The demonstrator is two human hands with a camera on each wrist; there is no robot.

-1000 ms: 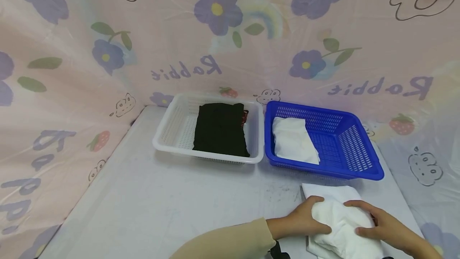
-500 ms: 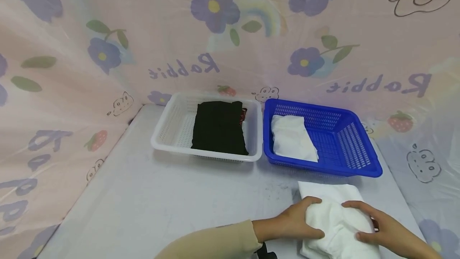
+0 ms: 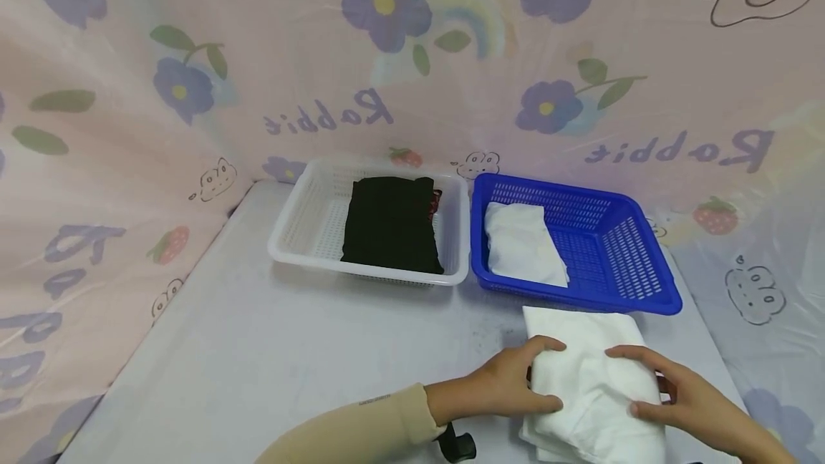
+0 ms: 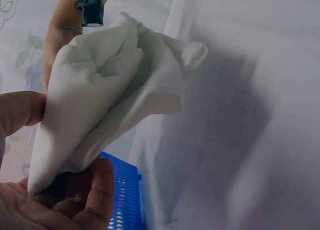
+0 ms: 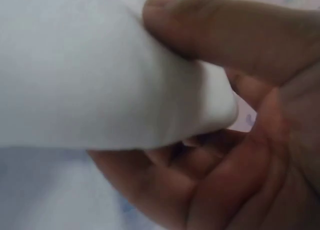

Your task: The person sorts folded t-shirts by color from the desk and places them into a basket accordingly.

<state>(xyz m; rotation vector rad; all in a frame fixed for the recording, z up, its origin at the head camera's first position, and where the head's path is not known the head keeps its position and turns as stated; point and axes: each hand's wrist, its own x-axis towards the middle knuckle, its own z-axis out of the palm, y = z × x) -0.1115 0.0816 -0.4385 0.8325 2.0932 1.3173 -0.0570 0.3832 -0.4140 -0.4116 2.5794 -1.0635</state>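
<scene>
A folded white cloth (image 3: 586, 385) is held between both hands at the front right, in front of the blue basket. My left hand (image 3: 515, 382) grips its left side, thumb on top and fingers curled beneath, as the left wrist view shows with the cloth (image 4: 95, 89) raised off the table. On the opposite side my right hand (image 3: 677, 392) pinches the cloth's edge, its thumb (image 5: 200, 27) above and the other fingers under the layers. Loose folds of the cloth hang down on the side nearest the person.
A blue basket (image 3: 580, 299) at the back right holds a folded white cloth (image 3: 522, 242). Left of it stands a white basket (image 3: 303, 256) with a folded black garment (image 3: 393, 224). A white-covered table (image 3: 258, 349) lies under them, with a patterned curtain (image 3: 451, 92) behind.
Both hands have shifted the white cloth a little leftward and toward the baskets, still gripping its two sides. The baskets and their contents stay put; the head view has tilted slightly.
</scene>
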